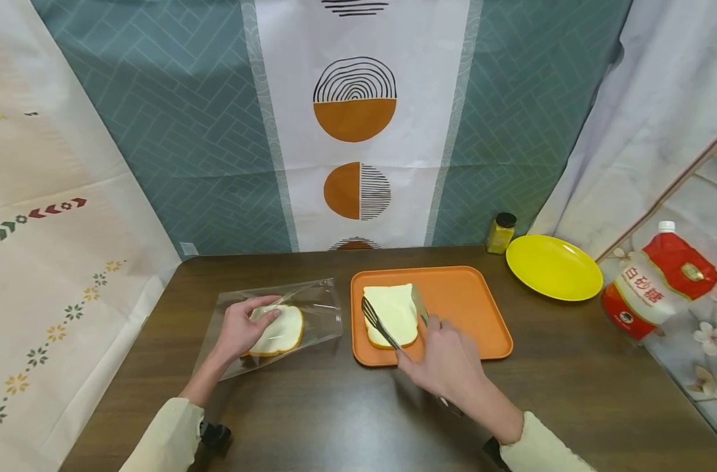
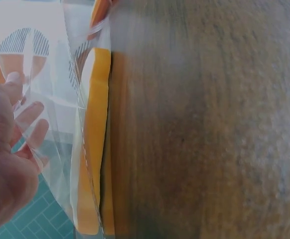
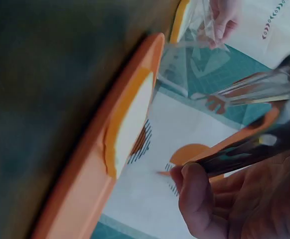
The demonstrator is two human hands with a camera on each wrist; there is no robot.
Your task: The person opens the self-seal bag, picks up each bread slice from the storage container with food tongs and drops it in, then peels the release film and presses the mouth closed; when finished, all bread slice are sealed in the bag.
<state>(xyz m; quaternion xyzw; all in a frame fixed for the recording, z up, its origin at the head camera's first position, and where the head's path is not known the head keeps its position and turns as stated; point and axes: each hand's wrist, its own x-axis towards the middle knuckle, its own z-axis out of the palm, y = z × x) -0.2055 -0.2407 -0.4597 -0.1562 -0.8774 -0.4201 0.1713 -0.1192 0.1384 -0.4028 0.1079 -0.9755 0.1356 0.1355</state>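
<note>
A clear plastic bag (image 1: 320, 305) lies on the left of the table, with a bread slice (image 1: 284, 331) inside it. My left hand (image 1: 243, 328) pinches the bag's upper film between thumb and fingers; the left wrist view shows the film lifted off the slice (image 2: 96, 134). In my right hand (image 1: 449, 357) I hold metal tongs (image 1: 385, 333), their slotted end and flat end spread apart. The tongs hover over another bread slice (image 1: 394, 308), which lies flat on the left half of an orange tray (image 1: 461, 308). From the right wrist, the tongs appear apart from that slice (image 3: 130, 124).
A yellow plate (image 1: 553, 269) sits at the back right, beside a small yellow jar with a black lid (image 1: 501, 233). Farther right stands a red and white sugar pouch (image 1: 659, 282). Patterned cloths (image 1: 211, 131) hang behind the table's back edge.
</note>
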